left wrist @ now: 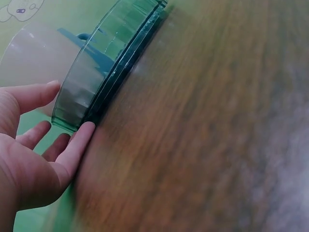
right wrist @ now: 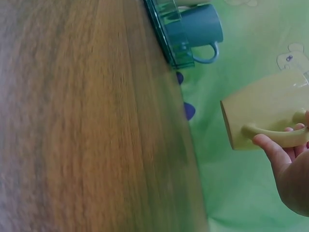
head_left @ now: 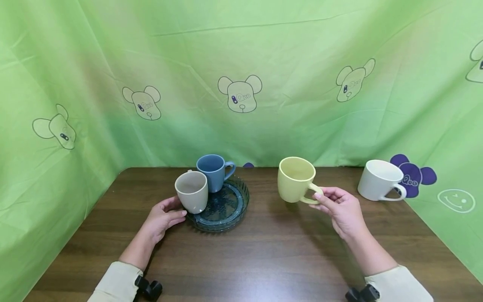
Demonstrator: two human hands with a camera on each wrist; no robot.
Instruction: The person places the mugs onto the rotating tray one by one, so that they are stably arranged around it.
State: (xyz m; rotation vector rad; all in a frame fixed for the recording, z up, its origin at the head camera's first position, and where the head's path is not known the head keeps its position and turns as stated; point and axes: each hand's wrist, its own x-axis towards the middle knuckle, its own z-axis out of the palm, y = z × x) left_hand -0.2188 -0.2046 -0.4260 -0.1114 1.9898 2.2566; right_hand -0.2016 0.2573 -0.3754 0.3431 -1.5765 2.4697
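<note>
A yellow mug [head_left: 292,184] is held by its handle in my right hand [head_left: 341,209], thumb and fingers pinching it. In the right wrist view the yellow mug [right wrist: 265,108] is raised off the table. My left hand [head_left: 162,218] reaches the left rim of a round dark-teal glass tray [head_left: 222,222]. In the left wrist view, its fingers are spread and mostly straight at the tray's ribbed wall [left wrist: 72,99]. A grey mug [head_left: 191,193] and a blue mug [head_left: 212,174] stand upright on the tray, the grey one nearest that hand.
A white mug [head_left: 377,182] stands at the table's right back, handle to the right. The brown wooden table [head_left: 241,260] meets a green curtain [head_left: 241,42] with printed mouse-like heads along its back edge.
</note>
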